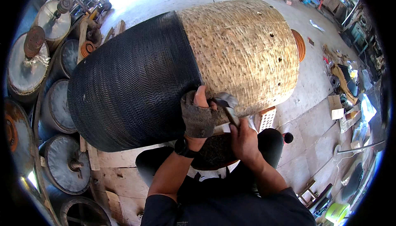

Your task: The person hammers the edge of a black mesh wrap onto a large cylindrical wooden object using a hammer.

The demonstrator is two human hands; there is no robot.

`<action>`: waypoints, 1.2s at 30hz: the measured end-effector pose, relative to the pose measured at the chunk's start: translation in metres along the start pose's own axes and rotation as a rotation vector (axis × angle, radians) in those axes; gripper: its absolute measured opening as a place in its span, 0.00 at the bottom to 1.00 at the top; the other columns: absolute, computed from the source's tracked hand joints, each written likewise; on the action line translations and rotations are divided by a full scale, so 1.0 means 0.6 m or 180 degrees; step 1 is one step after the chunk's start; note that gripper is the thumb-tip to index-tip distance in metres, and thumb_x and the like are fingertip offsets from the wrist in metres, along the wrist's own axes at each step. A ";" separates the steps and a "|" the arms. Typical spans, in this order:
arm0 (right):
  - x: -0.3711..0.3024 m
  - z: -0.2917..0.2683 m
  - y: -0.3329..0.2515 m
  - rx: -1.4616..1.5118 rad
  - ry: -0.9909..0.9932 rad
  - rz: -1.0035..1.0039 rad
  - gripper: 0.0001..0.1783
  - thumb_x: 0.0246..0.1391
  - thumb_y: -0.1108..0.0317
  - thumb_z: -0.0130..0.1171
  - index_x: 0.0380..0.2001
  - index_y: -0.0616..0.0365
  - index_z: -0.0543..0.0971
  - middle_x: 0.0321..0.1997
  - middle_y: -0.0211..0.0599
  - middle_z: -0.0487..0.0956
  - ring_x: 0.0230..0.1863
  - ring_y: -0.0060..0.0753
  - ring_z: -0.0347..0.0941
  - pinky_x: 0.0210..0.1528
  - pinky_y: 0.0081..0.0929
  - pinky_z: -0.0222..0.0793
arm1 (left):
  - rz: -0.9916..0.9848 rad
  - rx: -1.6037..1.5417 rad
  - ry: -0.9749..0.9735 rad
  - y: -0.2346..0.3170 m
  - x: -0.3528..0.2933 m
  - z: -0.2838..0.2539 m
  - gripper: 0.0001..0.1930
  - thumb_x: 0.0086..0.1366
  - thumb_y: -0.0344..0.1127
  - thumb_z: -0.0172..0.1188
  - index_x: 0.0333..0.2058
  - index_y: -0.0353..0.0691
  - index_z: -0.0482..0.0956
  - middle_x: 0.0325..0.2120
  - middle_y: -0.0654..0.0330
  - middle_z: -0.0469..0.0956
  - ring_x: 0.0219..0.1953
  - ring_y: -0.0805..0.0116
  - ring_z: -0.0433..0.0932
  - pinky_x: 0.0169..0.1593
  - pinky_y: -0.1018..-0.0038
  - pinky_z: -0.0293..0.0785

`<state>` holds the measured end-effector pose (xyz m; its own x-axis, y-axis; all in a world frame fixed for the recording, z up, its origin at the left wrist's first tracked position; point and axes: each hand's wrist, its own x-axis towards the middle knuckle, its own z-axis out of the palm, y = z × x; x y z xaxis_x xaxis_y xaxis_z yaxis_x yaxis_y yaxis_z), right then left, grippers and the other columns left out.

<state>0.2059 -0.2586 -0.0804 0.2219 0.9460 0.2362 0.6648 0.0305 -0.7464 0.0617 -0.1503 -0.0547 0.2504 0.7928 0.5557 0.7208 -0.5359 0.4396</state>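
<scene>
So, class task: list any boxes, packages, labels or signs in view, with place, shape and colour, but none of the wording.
Cardboard box: on the concrete floor at right, flat, brown, with a pale rectangular label.
Paper sheet: on the floor at upper right, white, crumpled.
No signs or screens can be made out.

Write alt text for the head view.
A person's gloved left hand presses on a big drum, half black mesh, half tan weave, while the right hand holds a metal tool against it. Round discs stack left.
</scene>
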 end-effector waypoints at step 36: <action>-0.010 0.024 0.030 -0.0032 0.0796 -0.1248 0.07 0.62 0.71 0.48 0.40 0.64 0.71 0.24 0.45 0.74 0.23 0.45 0.73 0.25 0.40 0.68 | 0.0765 -0.0232 -0.1433 -0.001 -0.250 0.069 0.09 0.61 0.35 0.54 0.35 0.37 0.77 0.34 0.50 0.76 0.43 0.52 0.75 0.48 0.56 0.73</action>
<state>0.2060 -0.2592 -0.1042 0.1168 0.7569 0.6430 0.7395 0.3659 -0.5650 0.0506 -0.2568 -0.1676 0.6684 0.6827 0.2953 0.5659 -0.7243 0.3938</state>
